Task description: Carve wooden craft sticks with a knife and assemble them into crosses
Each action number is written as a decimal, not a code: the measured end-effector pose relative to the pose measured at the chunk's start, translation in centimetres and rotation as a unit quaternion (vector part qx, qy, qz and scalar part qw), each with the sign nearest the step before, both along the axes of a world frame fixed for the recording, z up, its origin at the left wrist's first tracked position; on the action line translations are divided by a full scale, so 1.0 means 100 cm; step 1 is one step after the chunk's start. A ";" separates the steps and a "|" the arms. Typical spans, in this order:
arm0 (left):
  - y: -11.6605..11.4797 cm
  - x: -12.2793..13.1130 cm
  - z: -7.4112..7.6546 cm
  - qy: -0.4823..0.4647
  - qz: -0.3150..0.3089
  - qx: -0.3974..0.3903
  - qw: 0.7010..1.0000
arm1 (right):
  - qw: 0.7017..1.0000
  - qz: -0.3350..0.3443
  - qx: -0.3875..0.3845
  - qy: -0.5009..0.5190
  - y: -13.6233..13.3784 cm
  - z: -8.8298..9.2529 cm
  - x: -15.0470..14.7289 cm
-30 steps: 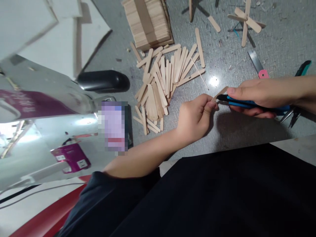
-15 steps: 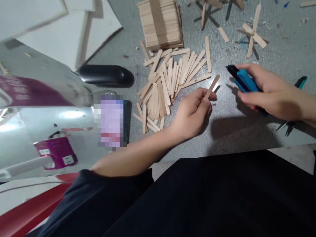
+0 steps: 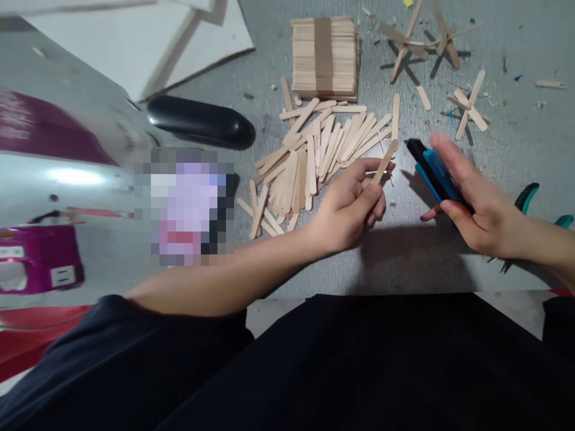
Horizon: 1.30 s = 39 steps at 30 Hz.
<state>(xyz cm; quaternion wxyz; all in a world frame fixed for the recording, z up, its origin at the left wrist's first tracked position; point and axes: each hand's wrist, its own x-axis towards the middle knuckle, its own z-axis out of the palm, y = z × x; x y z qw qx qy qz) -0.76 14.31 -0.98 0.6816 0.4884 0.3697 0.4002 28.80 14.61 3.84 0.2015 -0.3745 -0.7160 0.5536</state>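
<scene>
My left hand [image 3: 348, 206] is closed, pinching a wooden craft stick [image 3: 385, 161] that points up and to the right. A thin pale sliver crosses near its fingertips, too fine to name. My right hand [image 3: 480, 203] holds a blue and black hand tool [image 3: 438, 175] with a narrow black tip, between the thumb and nearly straight fingers. That tip points toward the held stick and stays apart from it. Beside my left hand lies a loose pile of craft sticks [image 3: 309, 155]. Behind the pile stands a banded stack of craft sticks [image 3: 341, 60].
Crossed-stick pieces [image 3: 468, 108] stand at the back right. Teal-handled pliers [image 3: 526, 199] lie beyond my right hand. On the left are a black rounded case [image 3: 202, 123], a blurred-out phone [image 3: 193, 203], a purple power adapter [image 3: 40, 257] and white sheets [image 3: 197, 48].
The view has shifted, so the table things appear farther right. My right hand's fingers have straightened along the tool. My left hand keeps hold of the craft stick.
</scene>
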 end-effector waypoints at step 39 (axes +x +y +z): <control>0.006 -0.010 0.051 0.423 -0.122 0.068 0.895 | 0.948 -0.003 0.107 -0.299 0.024 0.040 -0.003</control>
